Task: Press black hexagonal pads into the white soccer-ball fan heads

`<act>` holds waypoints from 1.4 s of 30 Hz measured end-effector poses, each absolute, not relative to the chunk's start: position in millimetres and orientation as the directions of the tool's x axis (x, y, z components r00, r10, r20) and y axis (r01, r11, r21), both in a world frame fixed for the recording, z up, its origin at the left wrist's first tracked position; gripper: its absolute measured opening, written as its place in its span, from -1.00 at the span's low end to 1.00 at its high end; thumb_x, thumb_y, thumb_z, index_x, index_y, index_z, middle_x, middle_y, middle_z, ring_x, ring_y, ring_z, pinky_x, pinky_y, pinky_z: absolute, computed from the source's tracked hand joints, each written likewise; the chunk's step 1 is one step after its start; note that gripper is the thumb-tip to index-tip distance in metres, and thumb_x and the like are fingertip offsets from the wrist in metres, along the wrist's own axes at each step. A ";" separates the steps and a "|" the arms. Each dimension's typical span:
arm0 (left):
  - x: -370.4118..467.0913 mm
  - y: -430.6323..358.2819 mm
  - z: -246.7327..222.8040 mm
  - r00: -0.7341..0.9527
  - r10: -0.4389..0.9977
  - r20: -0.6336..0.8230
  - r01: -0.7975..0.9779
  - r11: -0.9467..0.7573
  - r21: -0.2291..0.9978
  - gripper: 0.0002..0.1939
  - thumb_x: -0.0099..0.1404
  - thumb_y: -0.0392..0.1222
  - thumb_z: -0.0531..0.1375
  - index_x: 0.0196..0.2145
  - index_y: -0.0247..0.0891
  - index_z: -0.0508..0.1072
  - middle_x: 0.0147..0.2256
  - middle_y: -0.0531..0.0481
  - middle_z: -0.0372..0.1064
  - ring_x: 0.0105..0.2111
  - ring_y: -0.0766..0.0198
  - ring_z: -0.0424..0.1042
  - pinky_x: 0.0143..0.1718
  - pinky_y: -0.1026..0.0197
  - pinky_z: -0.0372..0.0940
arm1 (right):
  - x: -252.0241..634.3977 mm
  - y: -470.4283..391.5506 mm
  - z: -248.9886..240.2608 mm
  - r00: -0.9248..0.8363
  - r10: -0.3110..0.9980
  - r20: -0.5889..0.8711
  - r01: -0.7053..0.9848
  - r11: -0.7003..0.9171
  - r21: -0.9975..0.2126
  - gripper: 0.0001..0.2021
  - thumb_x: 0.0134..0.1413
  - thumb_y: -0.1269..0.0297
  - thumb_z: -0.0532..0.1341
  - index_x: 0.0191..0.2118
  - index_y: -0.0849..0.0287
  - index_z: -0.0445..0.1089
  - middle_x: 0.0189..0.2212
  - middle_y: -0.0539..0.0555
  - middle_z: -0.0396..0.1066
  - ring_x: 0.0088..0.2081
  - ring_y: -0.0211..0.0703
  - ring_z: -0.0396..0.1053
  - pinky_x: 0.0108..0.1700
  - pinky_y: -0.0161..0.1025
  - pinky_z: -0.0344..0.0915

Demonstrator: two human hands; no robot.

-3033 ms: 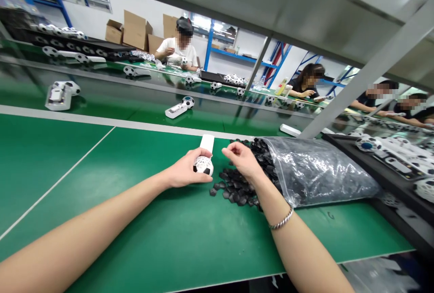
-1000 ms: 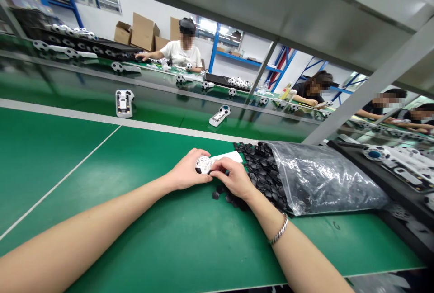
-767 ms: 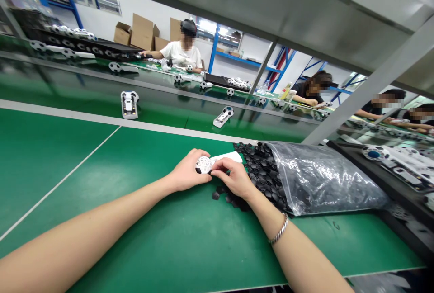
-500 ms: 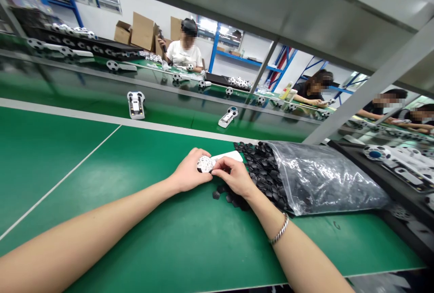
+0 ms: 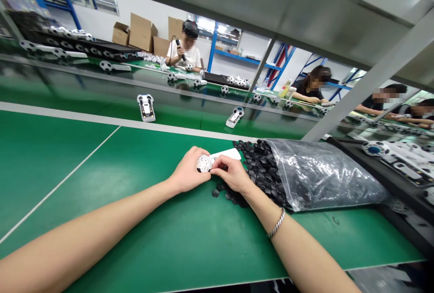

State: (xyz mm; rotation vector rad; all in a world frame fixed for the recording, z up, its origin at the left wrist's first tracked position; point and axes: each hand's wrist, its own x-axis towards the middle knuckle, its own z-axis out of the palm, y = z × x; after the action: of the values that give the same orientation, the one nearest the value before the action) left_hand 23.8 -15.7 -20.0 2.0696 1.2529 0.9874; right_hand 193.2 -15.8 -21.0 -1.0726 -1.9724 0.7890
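My left hand (image 5: 189, 169) is closed around the round end of a white plastic housing (image 5: 205, 163), shaped like a football with a flat handle pointing right. Against the right side of that round end, my right hand (image 5: 233, 174) pinches with thumb and forefinger; whatever lies between the fingertips is too small to make out. Black pentagon pieces (image 5: 264, 166) spill from the mouth of a clear plastic bag (image 5: 328, 175) just right of my right hand. A few loose ones lie on the green table under my right wrist.
Beyond the table's pale edge strip, a conveyor (image 5: 190, 125) carries two housings, one left (image 5: 146, 108) and one right (image 5: 235, 117). A black tray (image 5: 407, 171) of housings stands at right. A slanted metal post (image 5: 366, 71) rises behind the bag. Several people work across the line.
The two near housings on the conveyor have shifted right. Across the line, a person's hand has brought a dark handheld tool down over a football-shaped part. My hands stay nearly in place.
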 end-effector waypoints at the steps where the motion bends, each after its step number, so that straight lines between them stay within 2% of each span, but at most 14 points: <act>1: 24.1 -15.5 -19.8 0.302 0.898 0.319 0.511 -0.435 0.742 -0.58 -0.09 -0.23 0.20 -0.20 -0.23 0.30 -0.24 0.00 0.18 -0.23 0.15 0.25 -0.20 0.13 0.19 | 192.7 -14.8 -21.8 -0.379 0.870 0.316 0.404 0.463 -0.789 -0.93 -0.09 0.34 0.22 -0.49 0.19 0.32 -0.53 -0.06 0.32 -0.48 -0.32 0.24 -0.39 -0.35 0.19; 4: 23.3 -12.2 -18.4 0.258 0.937 0.235 0.414 -0.327 0.849 -0.55 -0.15 -0.24 0.25 -0.22 -0.24 0.33 -0.29 0.02 0.21 -0.27 0.17 0.27 -0.25 0.15 0.20 | 191.1 -11.8 -20.9 -0.372 0.873 0.316 0.355 0.449 -0.820 -0.90 -0.09 0.30 0.23 -0.49 0.19 0.31 -0.55 -0.06 0.30 -0.51 -0.33 0.22 -0.43 -0.36 0.20; 6: 20.1 -6.7 -17.1 0.202 0.977 0.069 0.162 -0.103 0.981 -0.53 -0.21 -0.29 0.30 -0.25 -0.25 0.35 -0.35 0.05 0.26 -0.33 0.22 0.28 -0.31 0.20 0.22 | 191.1 -11.2 -18.0 -0.324 0.875 0.359 0.361 0.466 -0.808 -0.87 -0.07 0.25 0.22 -0.47 0.19 0.31 -0.56 -0.05 0.30 -0.52 -0.32 0.22 -0.44 -0.35 0.21; 7: 17.2 -2.9 -16.5 0.190 0.981 -0.025 -0.006 0.027 1.000 -0.54 -0.22 -0.31 0.30 -0.26 -0.26 0.35 -0.37 0.05 0.29 -0.36 0.25 0.29 -0.34 0.23 0.23 | 191.8 -11.6 -16.2 -0.286 0.871 0.401 0.384 0.487 -0.785 -0.87 -0.05 0.24 0.21 -0.45 0.18 0.31 -0.54 -0.04 0.30 -0.50 -0.31 0.23 -0.42 -0.34 0.22; 9: 9.3 5.6 -15.4 0.205 0.965 -0.161 -0.290 0.217 0.932 -0.63 -0.14 -0.27 0.27 -0.29 -0.28 0.35 -0.39 0.02 0.33 -0.38 0.26 0.33 -0.36 0.24 0.27 | 194.3 -13.4 -13.2 -0.211 0.845 0.492 0.443 0.531 -0.722 -0.88 0.00 0.22 0.17 -0.40 0.17 0.32 -0.46 0.00 0.32 -0.43 -0.27 0.26 -0.38 -0.31 0.24; 11: -0.3 13.8 -14.7 0.223 0.949 -0.224 -0.413 0.300 0.860 -0.73 -0.02 -0.18 0.20 -0.32 -0.30 0.34 -0.37 -0.04 0.37 -0.36 0.22 0.37 -0.35 0.20 0.32 | 197.3 -15.7 -11.9 -0.185 0.815 0.549 0.485 0.562 -0.670 -0.89 0.02 0.24 0.15 -0.37 0.16 0.32 -0.40 0.04 0.32 -0.37 -0.24 0.28 -0.37 -0.30 0.25; 18: -14.5 20.0 -15.9 0.309 0.903 -0.297 -0.520 0.422 0.742 -0.73 0.08 -0.05 0.10 -0.35 -0.32 0.34 -0.45 -0.09 0.40 -0.44 0.19 0.42 -0.53 0.24 0.33 | 196.5 -21.3 -14.3 -0.351 0.782 0.516 0.514 0.621 -0.592 -0.91 0.07 0.30 0.12 -0.41 0.14 0.31 -0.40 0.06 0.32 -0.36 -0.21 0.27 -0.40 -0.29 0.25; 26: -6.4 15.2 -15.4 0.360 0.896 -0.260 -0.496 0.419 0.760 -0.75 0.11 -0.05 0.14 -0.37 -0.32 0.34 -0.53 -0.06 0.40 -0.54 0.21 0.42 -0.63 0.28 0.28 | 194.7 -22.8 -16.4 -0.343 0.774 0.532 0.529 0.627 -0.572 -0.93 0.05 0.35 0.12 -0.30 0.13 0.30 -0.35 0.07 0.29 -0.31 -0.20 0.28 -0.39 -0.29 0.27; 29: -4.8 13.3 -15.4 0.366 0.898 -0.246 -0.468 0.406 0.785 -0.74 0.11 -0.07 0.16 -0.34 -0.34 0.35 -0.53 -0.06 0.40 -0.57 0.22 0.41 -0.68 0.30 0.26 | 195.3 -22.2 -17.4 -0.310 0.773 0.553 0.566 0.618 -0.546 -0.86 0.02 0.36 0.14 -0.23 0.11 0.29 -0.25 0.11 0.28 -0.22 -0.14 0.27 -0.36 -0.27 0.30; 31: -4.7 11.7 -15.1 0.376 0.897 -0.231 -0.452 0.395 0.800 -0.75 0.12 -0.08 0.16 -0.32 -0.33 0.35 -0.52 -0.05 0.41 -0.58 0.21 0.42 -0.70 0.31 0.24 | 195.8 -21.9 -17.4 -0.283 0.759 0.587 0.629 0.608 -0.484 -0.78 -0.02 0.36 0.18 -0.18 0.11 0.28 -0.18 0.14 0.26 -0.13 -0.07 0.23 -0.23 -0.17 0.31; 34: -6.7 11.1 -14.6 0.413 0.884 -0.220 -0.428 0.401 0.810 -0.74 0.13 -0.07 0.14 -0.30 -0.33 0.34 -0.52 -0.05 0.41 -0.59 0.20 0.42 -0.73 0.32 0.23 | 198.2 -20.6 -17.4 -0.228 0.719 0.656 0.755 0.556 -0.348 -0.57 -0.13 0.33 0.25 -0.05 0.10 0.23 -0.02 0.18 0.17 0.03 0.06 0.08 0.03 0.05 0.13; 37: -11.3 13.5 -14.7 0.479 0.845 -0.236 -0.390 0.446 0.806 -0.69 0.15 -0.04 0.10 -0.32 -0.39 0.36 -0.53 -0.11 0.41 -0.60 0.16 0.42 -0.76 0.30 0.22 | 202.5 -17.7 -18.8 -0.206 0.719 0.664 0.827 0.491 -0.274 -0.39 -0.18 0.30 0.28 0.07 0.06 0.11 0.11 0.18 0.00 0.14 0.16 -0.08 0.09 0.17 -0.01; 40: -16.3 16.3 -15.3 0.569 0.784 -0.249 -0.356 0.507 0.785 -0.61 0.18 0.01 0.06 -0.32 -0.45 0.38 -0.53 -0.19 0.41 -0.60 0.13 0.42 -0.76 0.28 0.23 | 205.9 -15.3 -20.2 -0.237 0.734 0.636 0.794 0.523 -0.308 -0.35 -0.16 0.35 0.24 0.12 0.05 0.04 0.14 0.17 -0.07 0.15 0.10 -0.07 0.11 0.11 0.03; 42: -18.4 17.1 -15.7 0.605 0.761 -0.233 -0.380 0.534 0.755 -0.56 0.19 0.06 0.05 -0.28 -0.46 0.38 -0.49 -0.20 0.42 -0.58 0.13 0.43 -0.73 0.27 0.27 | 206.1 -15.5 -20.1 -0.262 0.742 0.618 0.742 0.564 -0.362 -0.40 -0.13 0.38 0.21 0.10 0.06 0.07 0.09 0.17 -0.01 0.11 0.02 0.04 0.10 0.00 0.10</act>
State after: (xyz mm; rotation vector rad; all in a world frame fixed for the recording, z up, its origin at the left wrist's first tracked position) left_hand -18.4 17.1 -15.7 0.7190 0.5966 0.7302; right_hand 206.1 -15.5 -20.1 -1.1879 -2.0205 -0.0015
